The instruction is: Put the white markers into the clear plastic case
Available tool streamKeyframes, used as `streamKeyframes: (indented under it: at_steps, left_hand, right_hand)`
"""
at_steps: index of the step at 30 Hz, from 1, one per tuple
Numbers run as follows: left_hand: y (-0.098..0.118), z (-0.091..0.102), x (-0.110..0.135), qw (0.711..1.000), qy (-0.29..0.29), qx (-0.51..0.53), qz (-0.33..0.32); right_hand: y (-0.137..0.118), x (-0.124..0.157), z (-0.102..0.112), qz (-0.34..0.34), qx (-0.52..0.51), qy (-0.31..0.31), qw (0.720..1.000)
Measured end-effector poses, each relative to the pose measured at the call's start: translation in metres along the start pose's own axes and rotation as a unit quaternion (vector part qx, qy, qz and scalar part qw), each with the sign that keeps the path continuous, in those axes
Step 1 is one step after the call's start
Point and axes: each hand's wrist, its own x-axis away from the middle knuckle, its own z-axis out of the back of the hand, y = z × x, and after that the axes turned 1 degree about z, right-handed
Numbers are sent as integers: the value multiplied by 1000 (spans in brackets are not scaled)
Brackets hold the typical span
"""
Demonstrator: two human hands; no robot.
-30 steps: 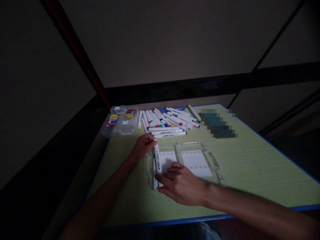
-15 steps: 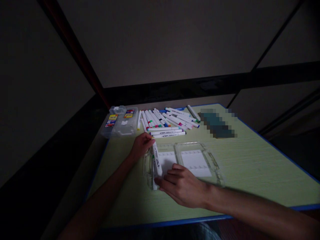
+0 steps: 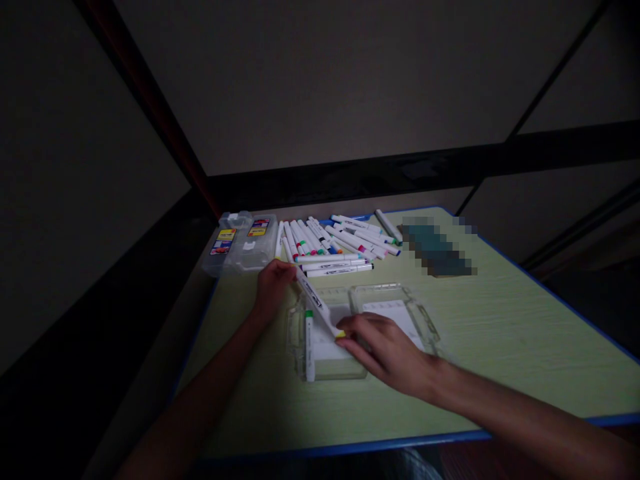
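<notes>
Between my two hands a white marker [image 3: 314, 297] with a yellow tip is held at a slant. My left hand [image 3: 274, 285] pinches its upper far end. The fingers of my right hand [image 3: 383, 343] are closed on its lower yellow end. Below it lies an open clear plastic case [image 3: 345, 369] with white sheets inside. A second marker, with a green end [image 3: 309, 347], lies lengthwise along the case's left side. My right wrist and fingers cover part of the case's right half.
Several white markers [image 3: 340, 240] with coloured ends lie loosely at the back of the table [image 3: 510, 347]. Another clear case [image 3: 250, 253] with printed labels stands at the back left. A blurred-out flat object [image 3: 437, 250] lies at the back right.
The held marker has turned from nearly upright to a stronger slant, its yellow end now at my right hand. My right hand has shifted right and up, uncovering the green-ended marker.
</notes>
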Motion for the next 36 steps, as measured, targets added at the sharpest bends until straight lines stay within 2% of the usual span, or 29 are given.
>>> streamKeyframes:
  at_steps: [5, 9, 13, 19, 22, 27, 32, 36]
  left_hand:
    - [-10, 6, -5, 998, 23, 50, 8]
    - [-13, 8, -6, 998, 32, 56, 18]
    - [-10, 6, -4, 999, 38, 30, 26]
    - [-1, 2, -1, 999, 9, 37, 12]
    - [1, 0, 1, 999, -12, 22, 31]
    - [0, -3, 2, 997, -50, -32, 53]
    - [-5, -6, 3, 994, -77, -64, 47]
    - [-10, -6, 3, 990, -94, -98, 37]
  right_hand:
    - [15, -5, 16, -124, -123, 51, 983]
    - [35, -8, 25, -204, -206, 91, 953]
    - [59, -10, 29, -228, -267, 131, 927]
    - [86, -10, 31, -243, -287, 98, 921]
    - [97, -8, 32, -241, -274, 102, 925]
    - [114, -3, 35, -240, -176, 99, 949]
    - [121, -1, 36, -218, -72, 57, 972]
    - [119, -3, 36, -205, -9, 29, 978]
